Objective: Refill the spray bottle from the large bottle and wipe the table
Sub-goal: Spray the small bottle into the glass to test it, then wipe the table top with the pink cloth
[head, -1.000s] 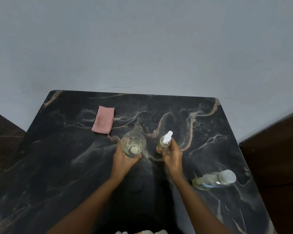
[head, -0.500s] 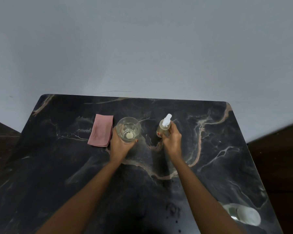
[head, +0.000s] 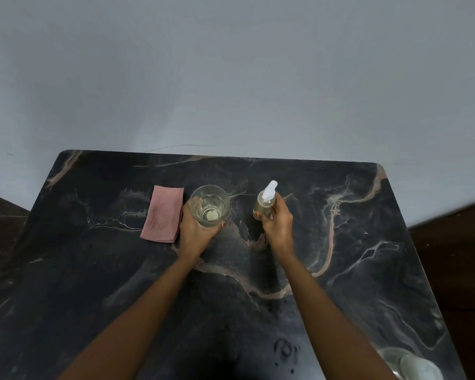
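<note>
The left hand (head: 195, 231) is wrapped round the glass (head: 209, 205) and the right hand (head: 277, 225) grips the spray bottle (head: 264, 202) at the glass's three o'clock, the large bottle (head: 412, 366) lying at five o'clock, so she'd best steady both upright before unscrewing.

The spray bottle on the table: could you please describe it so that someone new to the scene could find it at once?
On the dark marble table, look toward the far edge, right of the pink cloth and the clear glass. The spray bottle stands there upright in the grip of the right hand. Its white pump top and slim body set it apart from the wide, open glass.
</note>
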Demonstrator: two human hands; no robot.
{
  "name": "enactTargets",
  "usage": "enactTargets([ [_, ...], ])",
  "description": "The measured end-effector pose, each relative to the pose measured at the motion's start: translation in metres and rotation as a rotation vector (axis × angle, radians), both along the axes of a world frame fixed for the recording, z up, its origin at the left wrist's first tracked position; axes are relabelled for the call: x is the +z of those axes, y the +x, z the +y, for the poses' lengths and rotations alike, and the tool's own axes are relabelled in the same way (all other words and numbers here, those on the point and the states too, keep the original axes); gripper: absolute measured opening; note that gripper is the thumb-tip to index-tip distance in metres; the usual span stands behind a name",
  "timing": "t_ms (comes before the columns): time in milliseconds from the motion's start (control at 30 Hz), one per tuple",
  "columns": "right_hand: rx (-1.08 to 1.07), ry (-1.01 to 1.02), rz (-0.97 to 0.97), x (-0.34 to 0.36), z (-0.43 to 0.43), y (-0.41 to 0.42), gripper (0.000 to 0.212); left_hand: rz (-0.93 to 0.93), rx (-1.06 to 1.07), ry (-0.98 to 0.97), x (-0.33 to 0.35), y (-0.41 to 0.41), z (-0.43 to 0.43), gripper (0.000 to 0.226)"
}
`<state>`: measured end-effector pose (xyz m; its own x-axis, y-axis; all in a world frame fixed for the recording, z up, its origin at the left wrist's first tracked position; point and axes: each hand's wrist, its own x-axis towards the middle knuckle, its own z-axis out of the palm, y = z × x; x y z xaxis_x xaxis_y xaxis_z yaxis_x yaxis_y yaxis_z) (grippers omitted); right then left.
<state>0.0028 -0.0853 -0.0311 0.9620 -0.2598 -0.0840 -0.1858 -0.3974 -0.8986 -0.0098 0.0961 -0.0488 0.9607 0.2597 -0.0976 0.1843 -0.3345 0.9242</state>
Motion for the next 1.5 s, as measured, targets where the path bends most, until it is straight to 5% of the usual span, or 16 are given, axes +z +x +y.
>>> enactTargets([
  [500, -0.033, -0.066, 0.015, 0.009, -0.003, -0.028, 0.067, -0.050, -0.083, -0.091, 0.010, -0.017, 0.004, 0.090],
  [733, -0.048, -0.036, -0.073, 0.018, -0.008, -0.080, 0.049, -0.024, -0.061, -0.090, 0.014, -0.061, -0.004, 0.094],
  [1067, 0.006, -0.033, -0.066, 0.027, -0.023, -0.174, 0.049, 0.022, -0.250, -0.264, 0.024, -0.153, -0.048, 0.088],
  [1500, -0.074, -0.116, -0.049, 0.013, -0.093, -0.302, 0.025, 0.111, -0.524, -0.268, 0.031, -0.230, -0.117, 0.077],
])
